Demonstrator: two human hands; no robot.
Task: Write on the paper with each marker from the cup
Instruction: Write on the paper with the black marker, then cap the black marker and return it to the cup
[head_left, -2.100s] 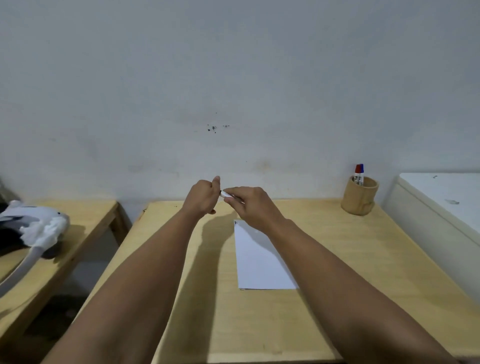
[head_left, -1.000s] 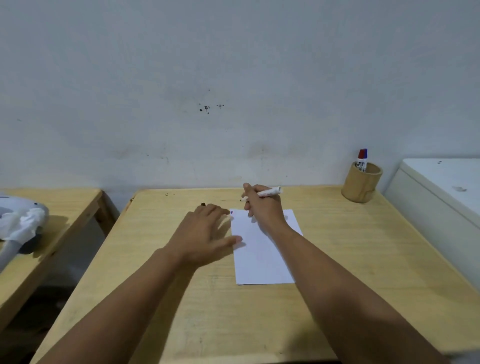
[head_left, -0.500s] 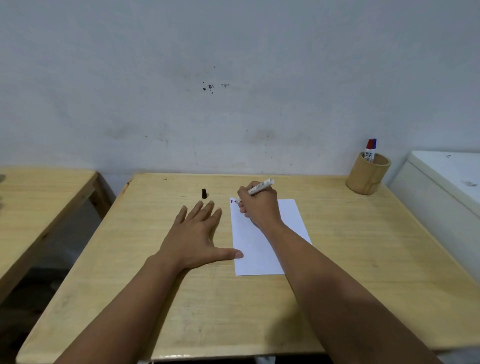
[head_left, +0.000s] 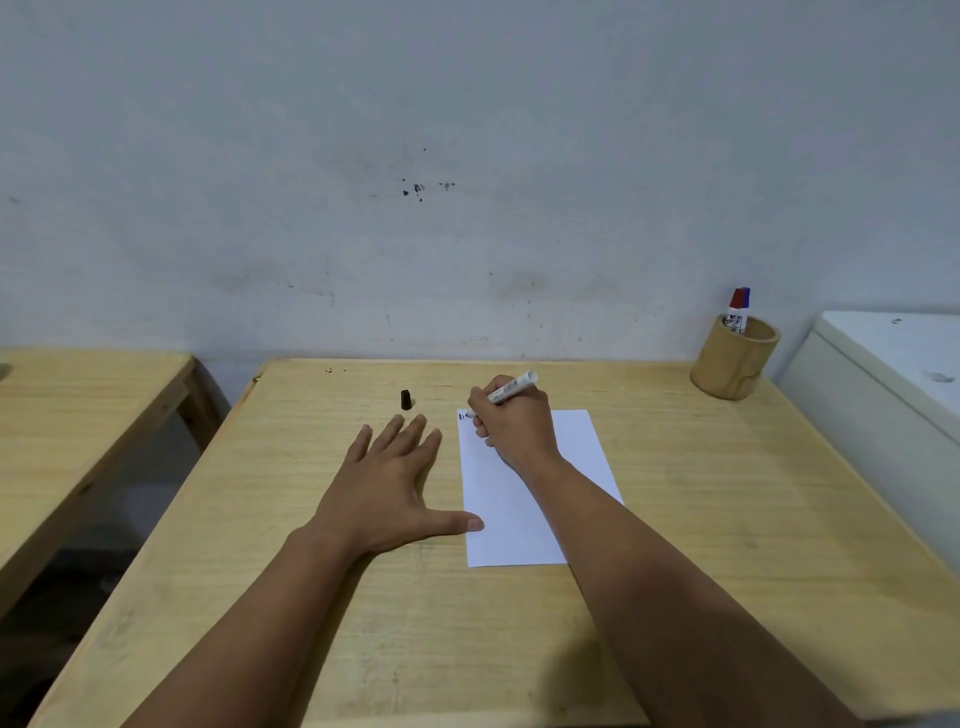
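Observation:
A white sheet of paper (head_left: 519, 509) lies on the wooden table (head_left: 701, 519). My right hand (head_left: 517, 423) grips a white marker (head_left: 511, 387), its tip touching the paper's top left corner beside small red and blue marks. My left hand (head_left: 387, 488) rests flat on the table, fingers spread, with the thumb tip on the paper's left edge. A black marker cap (head_left: 406, 399) stands on the table just beyond my left fingers. At the back right a wooden cup (head_left: 733, 364) holds a marker with a red and blue cap (head_left: 738, 307).
A white cabinet (head_left: 893, 374) stands against the table's right side. A second wooden table (head_left: 78, 410) is at the left, across a gap. A grey wall rises right behind the table.
My hands pulled the black cap off the marker; the cap now stands on the table. My left hand came down flat beside the paper, and my right hand lowered the marker's tip to the paper's top left corner.

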